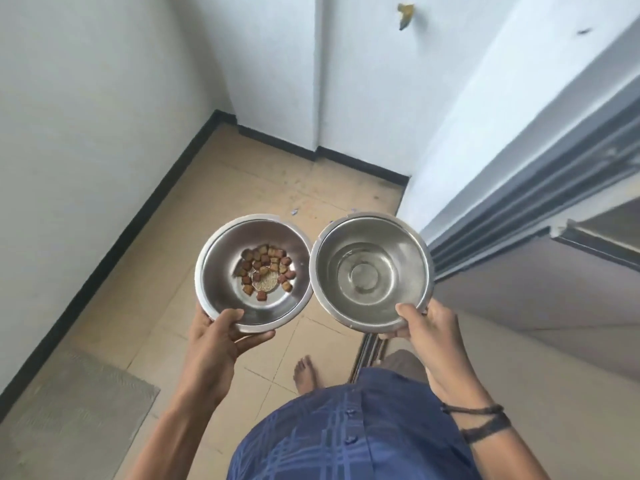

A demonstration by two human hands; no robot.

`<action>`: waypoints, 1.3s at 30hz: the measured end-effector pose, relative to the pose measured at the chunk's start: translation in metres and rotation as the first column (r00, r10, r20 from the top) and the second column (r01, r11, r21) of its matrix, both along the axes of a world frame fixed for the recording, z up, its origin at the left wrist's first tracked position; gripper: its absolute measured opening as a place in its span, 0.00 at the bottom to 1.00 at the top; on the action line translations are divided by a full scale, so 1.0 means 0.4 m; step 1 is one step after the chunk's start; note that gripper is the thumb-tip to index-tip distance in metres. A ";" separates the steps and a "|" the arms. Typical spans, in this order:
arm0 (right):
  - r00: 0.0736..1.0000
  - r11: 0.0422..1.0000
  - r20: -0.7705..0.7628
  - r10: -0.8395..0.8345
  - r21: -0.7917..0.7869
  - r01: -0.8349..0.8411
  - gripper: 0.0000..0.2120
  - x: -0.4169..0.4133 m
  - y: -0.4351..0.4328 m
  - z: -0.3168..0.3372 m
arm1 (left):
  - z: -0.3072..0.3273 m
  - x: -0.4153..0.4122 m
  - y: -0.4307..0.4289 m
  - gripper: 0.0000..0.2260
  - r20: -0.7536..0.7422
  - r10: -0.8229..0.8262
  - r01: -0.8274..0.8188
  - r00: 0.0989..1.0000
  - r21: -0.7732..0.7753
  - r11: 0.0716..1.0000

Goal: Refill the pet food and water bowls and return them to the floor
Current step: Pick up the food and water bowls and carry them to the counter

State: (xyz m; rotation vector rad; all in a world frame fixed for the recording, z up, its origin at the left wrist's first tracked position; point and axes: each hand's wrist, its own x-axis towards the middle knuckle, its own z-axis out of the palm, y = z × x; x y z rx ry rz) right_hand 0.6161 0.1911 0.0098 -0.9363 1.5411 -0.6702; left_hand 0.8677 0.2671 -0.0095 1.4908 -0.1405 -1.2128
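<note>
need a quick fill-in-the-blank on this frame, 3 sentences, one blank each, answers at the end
1. The left hand holds the steel bowl that contains ____.
2. The bowl held by the right hand contains ____.
3. Neither bowl rests on the tiled floor; their rims ____ each other between the hands.

Answers: kibble; water; touch

Gray mat (79, 407) cut by left edge; wall object (406, 15) blurred.
</note>
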 end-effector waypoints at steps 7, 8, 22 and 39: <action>0.973 0.973 0.017 -0.228 -0.043 0.229 0.04 -0.229 0.033 0.016 | -0.001 -0.197 -0.095 0.13 0.011 -0.197 0.197 0.980 -0.007 0.980; 0.972 0.971 0.020 -0.233 -0.047 0.234 0.05 -0.259 0.035 0.018 | 0.001 -0.224 -0.106 0.13 0.021 -0.218 0.218 0.976 -0.004 0.976; 0.930 0.922 -0.024 -0.366 -0.143 0.359 0.05 -0.890 0.047 0.080 | 0.058 -0.833 -0.172 0.14 0.043 -0.376 0.378 0.925 -0.035 0.925; 0.756 0.747 0.098 -0.647 -0.118 0.654 0.07 -1.441 -0.085 0.098 | 0.107 -1.449 -0.421 0.12 0.036 -0.538 0.536 0.842 -0.153 0.830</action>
